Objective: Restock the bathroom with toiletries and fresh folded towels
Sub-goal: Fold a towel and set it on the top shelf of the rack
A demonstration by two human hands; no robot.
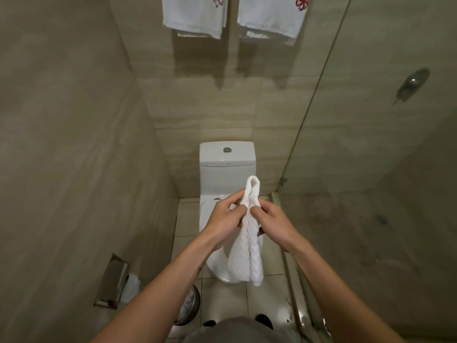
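Two wall towels [195,16] are hanging at 12 o'clock; left hand [222,216] and right hand [270,219] are gripping white towel [249,256] above toilet [226,159], fingers [235,197] curled.

left hand [223,216] and right hand [270,219] gripping white towel [249,246], over toilet [227,159]

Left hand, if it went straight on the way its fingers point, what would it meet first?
The towel that it pinches: the left hand points forward and right, into the towel's fold. Just past the fold is the right hand, probably next in line, though depth is unclear.
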